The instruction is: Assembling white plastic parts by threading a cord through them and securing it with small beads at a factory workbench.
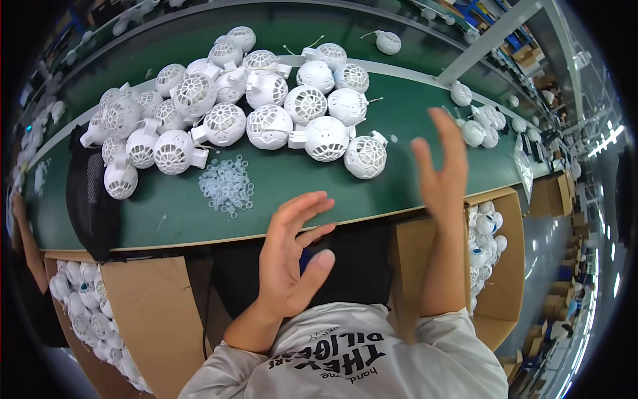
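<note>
My left hand (pixel 289 256) is raised over my lap near the front edge of the green table (pixel 299 186), palm facing right, fingers spread, holding nothing. Higher and to the right, my right hand (pixel 444 166) faces it with straight, slightly blurred fingers and is also empty. A pile of several white perforated plastic balls (pixel 266 110) with side tabs lies on the green surface beyond both hands. The nearest ball (pixel 365 157) sits just left of my right hand. A small heap of clear little rings (pixel 227 186) lies in front of the pile.
A cardboard box (pixel 153 312) at lower left and another (pixel 495 253) at right hold more white balls. A black mesh pouch (pixel 90 199) hangs over the table's left part. More balls (pixel 482 126) lie at the far right. Another person's arm (pixel 26 246) shows at the left edge.
</note>
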`<state>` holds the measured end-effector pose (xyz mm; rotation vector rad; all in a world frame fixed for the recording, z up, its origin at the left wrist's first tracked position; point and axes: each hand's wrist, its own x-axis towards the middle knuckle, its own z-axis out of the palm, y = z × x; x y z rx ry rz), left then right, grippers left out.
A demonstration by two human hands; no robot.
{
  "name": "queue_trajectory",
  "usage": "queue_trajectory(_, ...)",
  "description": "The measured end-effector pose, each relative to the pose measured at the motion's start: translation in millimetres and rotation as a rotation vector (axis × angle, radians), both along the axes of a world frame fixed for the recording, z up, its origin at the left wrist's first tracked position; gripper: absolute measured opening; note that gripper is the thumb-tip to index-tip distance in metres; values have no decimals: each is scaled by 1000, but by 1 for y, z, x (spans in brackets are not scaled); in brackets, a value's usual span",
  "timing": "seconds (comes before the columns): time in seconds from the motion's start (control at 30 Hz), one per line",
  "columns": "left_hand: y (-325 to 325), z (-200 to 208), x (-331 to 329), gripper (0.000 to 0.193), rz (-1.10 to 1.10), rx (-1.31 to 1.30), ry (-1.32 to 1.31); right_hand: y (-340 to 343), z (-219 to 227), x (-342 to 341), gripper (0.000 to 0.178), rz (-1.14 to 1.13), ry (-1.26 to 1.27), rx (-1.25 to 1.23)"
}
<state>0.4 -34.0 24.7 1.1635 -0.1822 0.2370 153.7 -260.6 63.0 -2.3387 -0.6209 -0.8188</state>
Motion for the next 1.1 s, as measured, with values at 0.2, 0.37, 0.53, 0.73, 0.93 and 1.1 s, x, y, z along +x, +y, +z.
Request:
queue_trajectory(0.2, 7, -9, -4, 59, -29, -112, 67, 37, -9, -22, 64, 156, 133, -258)
queue_trajectory(0.37, 9, -8, -7, 67, -18, -94, 193, 34, -3, -44, 66, 218, -56, -156)
queue_trajectory(0.53, 8, -9, -4, 63, -76, -173, 125, 55, 1, -82, 76, 490, -208, -242)
queue_trajectory(0.73, 19, -12, -15, 57, -7, -181, 119, 75, -16, -86, 81, 764, 706, 425)
queue_trajectory(0.93, 23, -21, -19, 82, 121, 57, 26, 84, -17, -75, 38, 867, 655, 216)
queue_trajectory(1.1, 34, -16, -22, 75, 124, 182, 31, 79, -7, -82, 4, 665, 847, 356)
